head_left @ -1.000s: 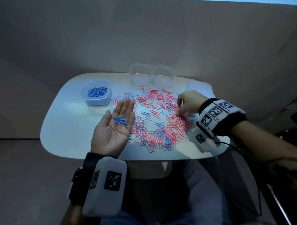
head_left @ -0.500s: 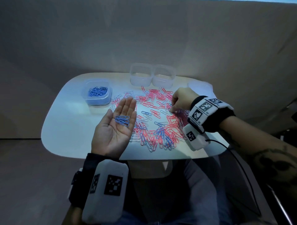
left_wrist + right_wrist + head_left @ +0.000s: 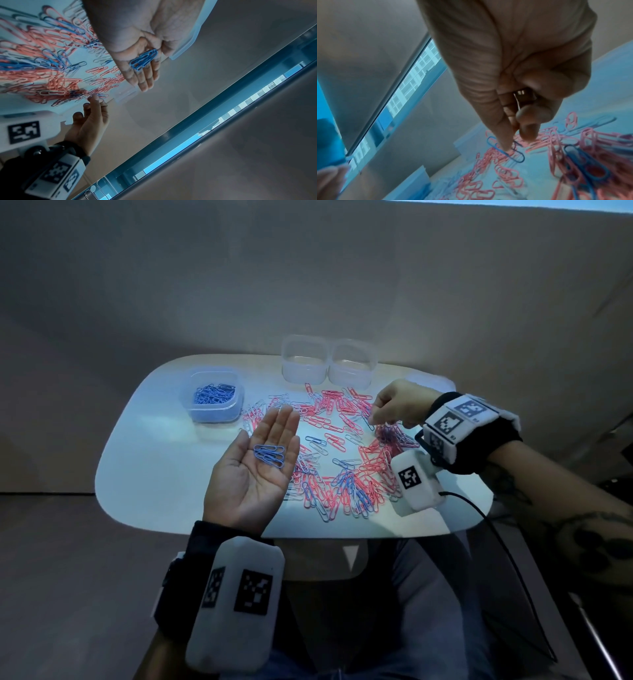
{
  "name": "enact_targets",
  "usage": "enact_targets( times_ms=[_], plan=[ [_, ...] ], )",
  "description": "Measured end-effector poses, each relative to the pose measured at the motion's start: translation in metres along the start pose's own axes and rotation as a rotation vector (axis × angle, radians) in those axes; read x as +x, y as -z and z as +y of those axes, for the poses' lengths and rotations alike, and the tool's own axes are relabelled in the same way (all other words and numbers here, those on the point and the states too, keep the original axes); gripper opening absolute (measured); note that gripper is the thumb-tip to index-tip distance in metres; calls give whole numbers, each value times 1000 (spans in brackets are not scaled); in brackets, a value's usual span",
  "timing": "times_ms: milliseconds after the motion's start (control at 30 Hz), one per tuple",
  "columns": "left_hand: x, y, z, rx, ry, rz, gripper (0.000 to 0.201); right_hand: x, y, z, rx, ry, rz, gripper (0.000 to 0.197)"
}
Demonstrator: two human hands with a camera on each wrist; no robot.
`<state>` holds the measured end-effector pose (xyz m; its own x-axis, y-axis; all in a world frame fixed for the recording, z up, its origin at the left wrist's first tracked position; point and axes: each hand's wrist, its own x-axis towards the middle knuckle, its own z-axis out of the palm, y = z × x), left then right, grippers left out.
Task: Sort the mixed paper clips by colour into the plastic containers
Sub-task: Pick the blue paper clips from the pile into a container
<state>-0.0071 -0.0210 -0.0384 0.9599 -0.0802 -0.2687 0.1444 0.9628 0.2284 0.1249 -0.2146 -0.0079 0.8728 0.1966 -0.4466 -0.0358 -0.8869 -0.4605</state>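
My left hand [image 3: 270, 440] lies palm up over the table's left middle, fingers straight, with a few blue paper clips [image 3: 270, 456] resting on it; the same blue clips [image 3: 144, 59] show in the left wrist view. My right hand [image 3: 375, 417] hovers over the far right of the mixed pile [image 3: 342, 460] of pink, blue and white clips. Its thumb and forefinger pinch one blue clip [image 3: 506, 152] at the pile's surface. A clear container [image 3: 191, 412] at the far left holds blue clips. Two clear containers [image 3: 303, 371] [image 3: 352, 376] stand with nothing in them at the far edge.
The white rounded table [image 3: 154, 460] has bare surface on its left and front-left. A pale flat thing [image 3: 433, 383] lies at the far right corner behind my right hand. A black cable [image 3: 496, 529] trails from my right wrist off the table's right edge.
My right hand has shifted leftwards and farther back over the pile and now pinches a blue clip. My left hand stays palm up with its blue clips.
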Motion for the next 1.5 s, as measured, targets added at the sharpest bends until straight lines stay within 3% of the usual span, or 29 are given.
enact_targets(
  times_ms=[67,200,300,600,767,867,1067,1200,1367,1500],
  plan=[
    [2,0,-3,28,1,41,53,-1,2,4,99,7,-43,20],
    [3,-2,-9,53,28,54,42,-4,-3,4,297,63,-101,22],
    [2,-2,-11,59,35,69,48,-4,-7,1,342,58,-109,21],
    [3,1,-5,35,12,82,57,-11,-9,-3,244,62,-62,22],
    [2,0,-9,52,24,93,59,-11,-38,-14,-89,59,42,20],
    [2,0,-7,47,15,101,58,-9,-47,-16,-137,78,83,13],
    [1,1,-5,22,1,103,57,-8,-48,-15,-170,109,96,31],
    [0,2,-4,41,-7,106,59,-12,-36,-10,-50,116,90,32],
    [0,1,-5,33,4,113,59,-20,-21,-5,332,111,-65,27],
    [0,-1,-7,36,21,129,61,-26,-19,-6,446,136,-103,23]
  ],
)
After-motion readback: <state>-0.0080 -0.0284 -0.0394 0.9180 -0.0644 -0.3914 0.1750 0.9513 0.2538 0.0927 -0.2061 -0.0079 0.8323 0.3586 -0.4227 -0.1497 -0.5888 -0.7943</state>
